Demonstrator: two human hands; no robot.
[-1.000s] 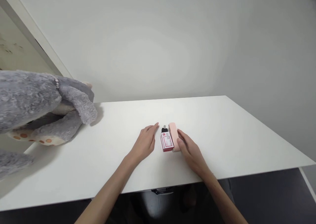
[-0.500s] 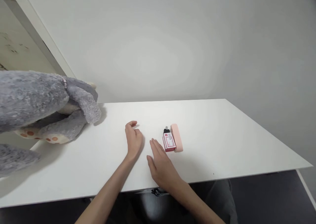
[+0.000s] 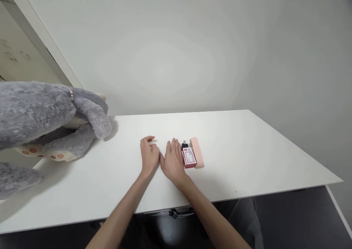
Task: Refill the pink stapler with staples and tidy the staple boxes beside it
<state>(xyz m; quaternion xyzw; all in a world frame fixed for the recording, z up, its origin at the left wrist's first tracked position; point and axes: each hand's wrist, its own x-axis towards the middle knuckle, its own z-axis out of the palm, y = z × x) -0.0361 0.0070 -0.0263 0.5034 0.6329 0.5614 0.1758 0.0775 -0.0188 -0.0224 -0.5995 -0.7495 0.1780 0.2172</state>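
Observation:
My left hand (image 3: 149,154) rests on the white table (image 3: 247,150), fingers loosely curled, holding nothing that I can see. Beside it my right hand (image 3: 172,161) lies flat with fingers stretched out, its thumb touching the left hand. Just right of my right hand lies a small red and white box (image 3: 189,157), with a pink stapler (image 3: 197,152) lying against its right side. A small black item (image 3: 184,145) sits at the box's far end.
A large grey plush toy (image 3: 49,121) with pink paw pads lies on the table's far left corner. A pale wall stands behind the table. The front edge of the table runs below my forearms.
My right hand left the pink stapler, swung left past the box and now lies flat beside my left hand. My left hand drew back left and curled.

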